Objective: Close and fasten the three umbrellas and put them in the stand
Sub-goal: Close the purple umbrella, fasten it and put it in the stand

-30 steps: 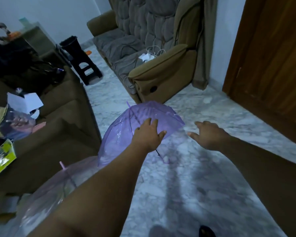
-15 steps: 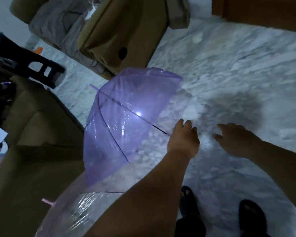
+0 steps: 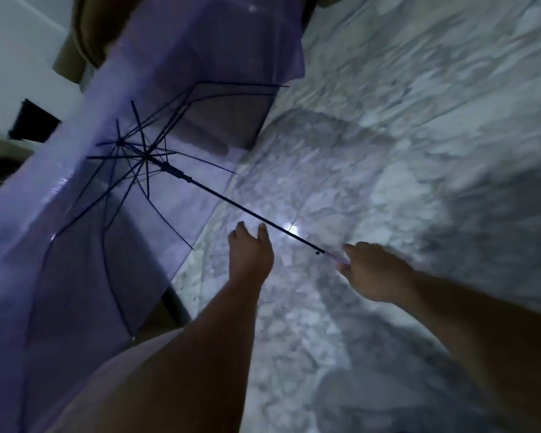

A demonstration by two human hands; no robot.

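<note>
An open, see-through purple umbrella (image 3: 75,214) fills the left half of the head view, its inside turned to me with dark ribs and hub showing. Its thin dark shaft (image 3: 247,210) runs down and right to a pale handle. My right hand (image 3: 375,273) grips that handle, fingers curled round it. My left hand (image 3: 250,254) hovers just below the shaft with fingers straight, holding nothing. A second pale, clear umbrella (image 3: 85,385) lies under my left forearm at the lower left. No stand is in view.
The grey-white marble floor (image 3: 419,151) covers the right and lower part of the view. A brown armchair (image 3: 75,42) shows behind the purple canopy at the top left, and a dark stool (image 3: 32,126) stands at the left edge.
My right hand has taken hold of the purple umbrella's handle. The umbrella has tipped so its inside faces me. My left hand has come off the canopy rim.
</note>
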